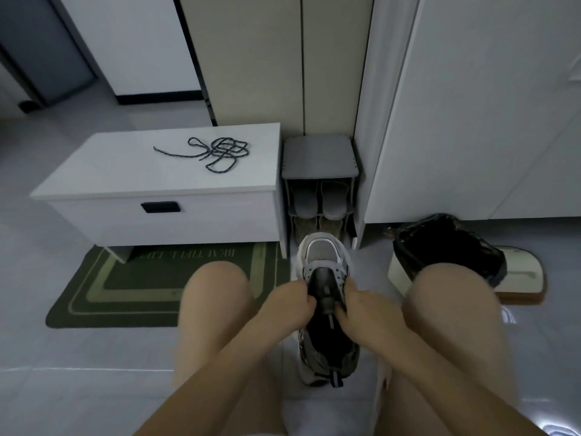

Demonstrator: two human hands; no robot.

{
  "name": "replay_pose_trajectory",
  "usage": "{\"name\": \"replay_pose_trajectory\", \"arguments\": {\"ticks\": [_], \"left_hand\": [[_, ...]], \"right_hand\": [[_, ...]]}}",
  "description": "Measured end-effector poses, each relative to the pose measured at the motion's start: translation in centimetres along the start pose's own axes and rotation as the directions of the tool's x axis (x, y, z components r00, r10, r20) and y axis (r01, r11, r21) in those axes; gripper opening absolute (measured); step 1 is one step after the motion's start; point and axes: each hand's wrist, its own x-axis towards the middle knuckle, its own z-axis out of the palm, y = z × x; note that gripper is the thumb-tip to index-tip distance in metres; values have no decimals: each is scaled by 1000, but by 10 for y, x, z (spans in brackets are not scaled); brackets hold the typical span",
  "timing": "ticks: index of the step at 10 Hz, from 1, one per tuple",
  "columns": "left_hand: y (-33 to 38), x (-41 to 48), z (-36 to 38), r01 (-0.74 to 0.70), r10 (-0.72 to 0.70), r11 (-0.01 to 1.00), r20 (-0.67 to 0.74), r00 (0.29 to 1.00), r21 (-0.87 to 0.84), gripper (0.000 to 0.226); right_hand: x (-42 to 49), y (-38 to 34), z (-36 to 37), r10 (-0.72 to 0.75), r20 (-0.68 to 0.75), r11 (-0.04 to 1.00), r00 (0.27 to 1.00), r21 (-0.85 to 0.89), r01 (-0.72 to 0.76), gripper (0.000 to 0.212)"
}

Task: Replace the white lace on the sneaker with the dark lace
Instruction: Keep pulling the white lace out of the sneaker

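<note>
Grey-and-white mesh sneaker [322,253] sits between the knees, toe toward twelve o'clock. I see left hand [290,305] and right hand [364,309] both pinching its throat edges. Dark speckled lace [220,152] lies coiled on the white bench [125,171] at eleven o'clock.

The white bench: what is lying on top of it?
The dark lace lies in a loose tangle on the white bench, right of the middle of its top. The drawer in its front is closed, so whatever is inside stays hidden.

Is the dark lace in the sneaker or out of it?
Out. The dark lace lies loosely tangled on top of the white bench, well apart from the sneaker.
</note>
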Motion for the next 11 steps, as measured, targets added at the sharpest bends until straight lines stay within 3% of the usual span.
{"name": "replay_pose_trajectory", "arguments": {"ticks": [1, 3, 4, 5, 6, 7, 8, 9, 11], "left_hand": [[2, 9, 12, 33, -35, 999, 37, 999, 42, 20], [-26, 60, 53, 11, -14, 1000, 224, 975, 15, 38], [-64, 88, 77, 142, -146, 989, 322, 935, 38, 37], [-94, 113, 105, 304, -295, 952, 391, 872, 40, 25], [-119, 129, 138, 245, -302, 952, 436, 848, 183, 21], [-129, 144, 164, 298, -371, 926, 417, 830, 231, 31], [-132, 159, 187, 263, -350, 934, 477, 807, 241, 32], [-138, 170, 211, 328, -397, 918, 505, 767, 223, 43], [-147, 182, 215, 394, -430, 902, 458, 778, 177, 29]], "right_hand": [[2, 2, 8, 82, 101, 996, 991, 37, -87, 25], [47, 36, 58, 176, 393, 953, 903, 162, -256, 19], [67, 62, 93, 280, 475, 905, 834, 161, -395, 27], [84, 83, 123, 368, 533, 871, 762, 90, -484, 31], [100, 99, 149, 404, 589, 852, 699, 36, -523, 31], [111, 110, 171, 402, 613, 838, 681, 54, -543, 29], [123, 117, 198, 351, 656, 828, 669, 116, -548, 31], [132, 121, 220, 409, 667, 772, 623, 112, -626, 37], [139, 134, 240, 401, 681, 803, 613, 61, -593, 36]]}}
